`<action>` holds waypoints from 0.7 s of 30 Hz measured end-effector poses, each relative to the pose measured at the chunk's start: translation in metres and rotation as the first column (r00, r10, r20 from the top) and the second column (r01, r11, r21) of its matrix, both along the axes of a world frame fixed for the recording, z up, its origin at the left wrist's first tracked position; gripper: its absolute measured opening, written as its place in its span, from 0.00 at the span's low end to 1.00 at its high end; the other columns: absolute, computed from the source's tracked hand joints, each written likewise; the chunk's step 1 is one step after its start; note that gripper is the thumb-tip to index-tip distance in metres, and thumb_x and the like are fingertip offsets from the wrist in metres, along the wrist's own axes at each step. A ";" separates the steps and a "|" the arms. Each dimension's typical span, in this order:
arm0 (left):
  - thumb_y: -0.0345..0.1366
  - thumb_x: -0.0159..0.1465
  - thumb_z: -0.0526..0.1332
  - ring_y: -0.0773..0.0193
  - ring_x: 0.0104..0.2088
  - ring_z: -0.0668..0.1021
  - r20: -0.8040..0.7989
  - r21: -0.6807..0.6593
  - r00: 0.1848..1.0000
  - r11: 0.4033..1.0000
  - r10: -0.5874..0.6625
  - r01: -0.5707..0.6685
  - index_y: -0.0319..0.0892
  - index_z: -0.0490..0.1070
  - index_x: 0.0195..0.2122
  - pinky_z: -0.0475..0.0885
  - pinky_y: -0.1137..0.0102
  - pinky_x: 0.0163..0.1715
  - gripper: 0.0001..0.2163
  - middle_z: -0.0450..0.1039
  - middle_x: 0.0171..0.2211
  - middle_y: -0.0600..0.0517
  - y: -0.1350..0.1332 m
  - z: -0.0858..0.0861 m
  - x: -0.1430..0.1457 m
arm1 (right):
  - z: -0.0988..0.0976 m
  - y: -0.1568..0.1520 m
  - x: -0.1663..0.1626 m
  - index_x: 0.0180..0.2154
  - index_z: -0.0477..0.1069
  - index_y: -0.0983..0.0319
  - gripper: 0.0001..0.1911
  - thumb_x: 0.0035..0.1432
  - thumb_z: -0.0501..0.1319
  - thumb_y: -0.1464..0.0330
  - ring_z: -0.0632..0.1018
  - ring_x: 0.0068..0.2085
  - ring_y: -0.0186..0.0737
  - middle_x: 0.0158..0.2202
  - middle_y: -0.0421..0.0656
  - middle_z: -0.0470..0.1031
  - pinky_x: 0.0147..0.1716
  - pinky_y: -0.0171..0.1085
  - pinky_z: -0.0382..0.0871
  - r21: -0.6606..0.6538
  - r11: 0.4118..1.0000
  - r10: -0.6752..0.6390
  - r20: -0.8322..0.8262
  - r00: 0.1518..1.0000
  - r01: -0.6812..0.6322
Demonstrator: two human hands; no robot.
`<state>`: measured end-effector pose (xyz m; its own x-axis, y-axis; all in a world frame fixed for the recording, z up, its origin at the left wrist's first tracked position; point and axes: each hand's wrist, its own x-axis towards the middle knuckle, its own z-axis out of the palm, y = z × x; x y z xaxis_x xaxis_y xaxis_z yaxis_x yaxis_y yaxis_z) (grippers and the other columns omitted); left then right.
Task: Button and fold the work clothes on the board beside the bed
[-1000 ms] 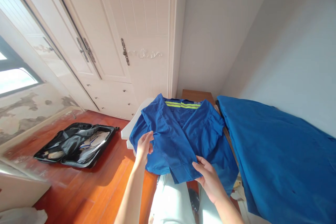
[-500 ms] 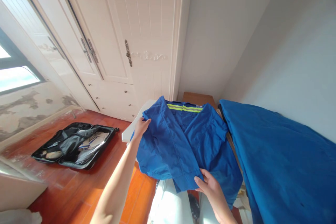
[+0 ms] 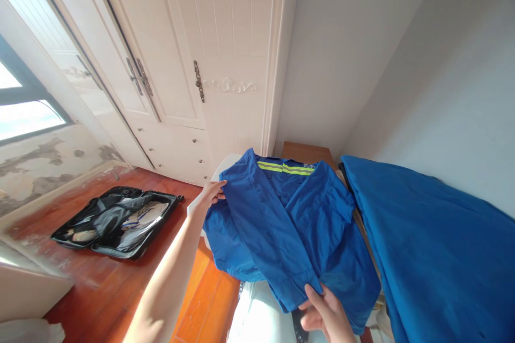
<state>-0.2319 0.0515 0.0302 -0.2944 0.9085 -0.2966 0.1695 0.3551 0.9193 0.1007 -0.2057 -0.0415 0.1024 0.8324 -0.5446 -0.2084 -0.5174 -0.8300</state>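
A blue work jacket (image 3: 277, 214) with yellow-green reflective stripes lies spread before me over a white surface (image 3: 220, 169), mostly hidden under it. One sleeve is folded diagonally across its front. My left hand (image 3: 213, 193) pinches the sleeve's upper edge near the shoulder, at the jacket's left side. The cuff end of that sleeve is held between the thumb and fingers of my right hand (image 3: 324, 308), close to my legs. The jacket's lower right part hangs down beside the bed-like blue surface.
A blue-covered surface (image 3: 434, 246) runs along the right wall. An opened black suitcase (image 3: 120, 222) with packed items lies on the red wooden floor (image 3: 164, 278) at left. A white wardrobe (image 3: 237, 27) and a brown wooden piece (image 3: 308, 152) stand behind the jacket.
My right hand has drawn the cuff a little down toward me, and the sleeve looks straighter. My left hand has shifted slightly left at the shoulder edge.
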 end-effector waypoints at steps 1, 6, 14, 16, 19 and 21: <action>0.48 0.52 0.67 0.66 0.19 0.74 -0.023 0.001 1.000 1.000 0.003 -0.003 0.40 0.68 0.29 0.57 0.76 0.14 0.16 0.71 0.22 0.50 -0.001 0.000 -0.003 | 0.001 0.001 0.007 0.32 0.68 0.61 0.32 0.38 0.67 0.41 0.77 0.19 0.41 0.22 0.43 0.77 0.18 0.34 0.71 -0.020 0.998 0.065 0.051 0.997 -0.064; 0.44 0.53 0.67 0.59 0.23 0.78 -0.218 0.002 0.976 1.000 0.009 -0.009 0.39 0.71 0.31 0.62 0.72 0.19 0.13 0.75 0.26 0.46 -0.006 0.000 -0.016 | 0.035 0.013 0.046 0.22 0.70 0.64 0.26 0.45 0.66 0.46 0.70 0.13 0.30 0.15 0.43 0.72 0.10 0.24 0.52 -0.211 0.830 0.557 0.255 0.790 -0.517; 0.46 0.67 0.51 0.49 0.62 0.64 -0.857 0.227 0.515 0.912 0.021 0.341 0.41 0.63 0.59 0.60 0.57 0.59 0.23 0.64 0.61 0.39 0.006 0.007 0.011 | 0.160 0.131 -0.010 0.42 0.73 0.64 0.20 0.57 0.63 0.55 0.80 0.29 0.37 0.32 0.46 0.79 0.28 0.32 0.70 0.298 0.444 0.809 0.273 0.521 -0.845; 0.47 0.68 0.49 0.50 0.66 0.57 -0.918 0.136 0.391 0.869 -0.070 0.476 0.39 0.60 0.62 0.55 0.57 0.63 0.25 0.56 0.66 0.40 0.010 -0.001 0.017 | 0.160 0.185 -0.053 0.44 0.73 0.64 0.18 0.61 0.60 0.57 0.80 0.37 0.40 0.37 0.47 0.79 0.38 0.37 0.73 0.457 0.392 0.670 0.453 0.588 -0.798; 0.49 0.69 0.46 0.51 0.68 0.53 -0.929 0.012 0.328 0.869 -0.174 0.495 0.36 0.58 0.65 0.50 0.55 0.65 0.28 0.52 0.67 0.40 0.012 -0.018 0.019 | 0.133 0.266 -0.116 0.52 0.70 0.62 0.18 0.63 0.57 0.63 0.76 0.52 0.44 0.52 0.50 0.75 0.53 0.44 0.68 0.474 0.212 0.337 0.785 0.519 -0.855; 0.50 0.69 0.45 0.51 0.68 0.53 -0.925 -0.005 0.335 0.884 -0.181 0.467 0.38 0.56 0.66 0.50 0.53 0.65 0.29 0.51 0.68 0.41 0.014 -0.030 0.017 | 0.108 0.311 -0.148 0.57 0.67 0.62 0.22 0.64 0.55 0.63 0.64 0.63 0.47 0.62 0.52 0.64 0.62 0.49 0.57 0.314 0.106 0.147 0.934 0.327 -0.944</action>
<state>-0.2146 0.0650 0.0007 0.0826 0.9844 0.1551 0.9751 -0.1120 0.1914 -0.0475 0.1050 0.0664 -0.7233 0.6388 0.2622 0.4639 0.7307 -0.5008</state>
